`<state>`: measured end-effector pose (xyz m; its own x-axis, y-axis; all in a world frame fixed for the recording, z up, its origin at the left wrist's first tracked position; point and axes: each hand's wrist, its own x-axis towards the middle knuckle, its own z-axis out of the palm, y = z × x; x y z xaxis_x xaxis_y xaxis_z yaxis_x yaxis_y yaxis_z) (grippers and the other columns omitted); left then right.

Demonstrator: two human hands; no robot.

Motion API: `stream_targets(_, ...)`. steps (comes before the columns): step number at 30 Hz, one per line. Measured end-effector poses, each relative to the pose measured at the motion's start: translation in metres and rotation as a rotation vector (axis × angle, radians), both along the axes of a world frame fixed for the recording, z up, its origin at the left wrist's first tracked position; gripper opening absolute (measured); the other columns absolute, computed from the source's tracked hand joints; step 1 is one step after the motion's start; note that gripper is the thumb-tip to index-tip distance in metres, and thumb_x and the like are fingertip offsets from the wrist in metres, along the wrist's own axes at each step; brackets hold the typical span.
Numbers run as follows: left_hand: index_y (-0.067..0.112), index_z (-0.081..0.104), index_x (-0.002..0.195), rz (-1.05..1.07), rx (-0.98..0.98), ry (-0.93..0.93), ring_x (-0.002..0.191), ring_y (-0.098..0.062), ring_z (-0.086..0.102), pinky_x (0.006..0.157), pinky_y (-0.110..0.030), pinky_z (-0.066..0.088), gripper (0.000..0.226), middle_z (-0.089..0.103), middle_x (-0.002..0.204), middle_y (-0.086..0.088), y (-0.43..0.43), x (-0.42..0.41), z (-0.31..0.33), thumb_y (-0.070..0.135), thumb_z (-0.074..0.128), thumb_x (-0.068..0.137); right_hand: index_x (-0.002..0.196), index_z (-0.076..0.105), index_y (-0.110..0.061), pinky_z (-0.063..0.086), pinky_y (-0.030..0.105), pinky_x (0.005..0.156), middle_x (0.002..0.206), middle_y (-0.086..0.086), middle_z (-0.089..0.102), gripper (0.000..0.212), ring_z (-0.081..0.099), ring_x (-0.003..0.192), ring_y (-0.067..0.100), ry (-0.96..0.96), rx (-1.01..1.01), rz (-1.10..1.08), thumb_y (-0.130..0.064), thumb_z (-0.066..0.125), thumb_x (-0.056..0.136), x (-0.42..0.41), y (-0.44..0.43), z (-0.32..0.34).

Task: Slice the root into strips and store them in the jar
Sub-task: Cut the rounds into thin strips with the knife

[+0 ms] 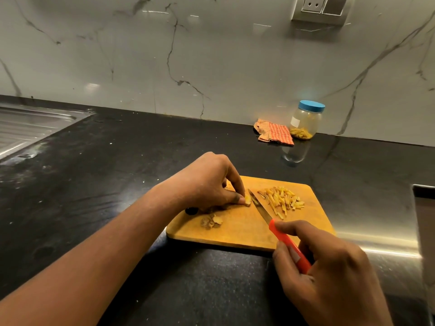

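On the wooden cutting board [242, 234], my left hand [207, 182] pinches a small yellow piece of root [247, 200] against the wood. My right hand [329, 267] grips the orange handle of a knife [261, 209], whose blade lies just right of the root piece. A pile of yellow strips [282, 200] sits on the board's right part. Brownish peel scraps [211, 221] lie near the board's left front. The clear jar [305, 120] with a blue lid stands closed by the wall, with some yellow strips at its bottom.
An orange checked cloth [274, 134] lies left of the jar. A steel sink drainboard [28, 128] is set into the black counter [117, 161] at far left. A metal-edged recess [423, 208] borders the counter on the right. A wall socket [320, 8] is above.
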<state>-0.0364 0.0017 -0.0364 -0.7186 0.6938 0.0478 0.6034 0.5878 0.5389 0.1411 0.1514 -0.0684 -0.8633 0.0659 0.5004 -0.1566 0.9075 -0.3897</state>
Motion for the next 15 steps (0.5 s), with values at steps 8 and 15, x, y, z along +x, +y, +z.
stream_targets(8,0.030,0.078,0.096,0.013,-0.022,0.021,0.088,-0.009,0.060,0.061,-0.014,0.043,0.014,0.067,0.098,0.009,0.002,0.001,0.002,0.033,0.075,0.084,0.098,0.072,-0.026,0.042,0.013,0.047,0.073,-0.011,0.068,0.029,0.058,0.054,0.004,-0.039,0.146,-0.055,-0.031,0.066,0.070,-0.009,-0.005,0.002)
stream_targets(15,0.029,0.078,0.096,0.015,-0.032,0.042,0.092,-0.010,0.061,0.065,-0.015,0.046,0.014,0.066,0.098,0.012,0.001,0.002,0.002,0.034,0.075,0.083,0.098,0.071,-0.025,0.046,0.016,0.041,0.070,-0.008,0.068,0.032,0.058,0.050,0.008,-0.101,0.198,-0.082,-0.027,0.078,0.066,-0.012,-0.009,0.004)
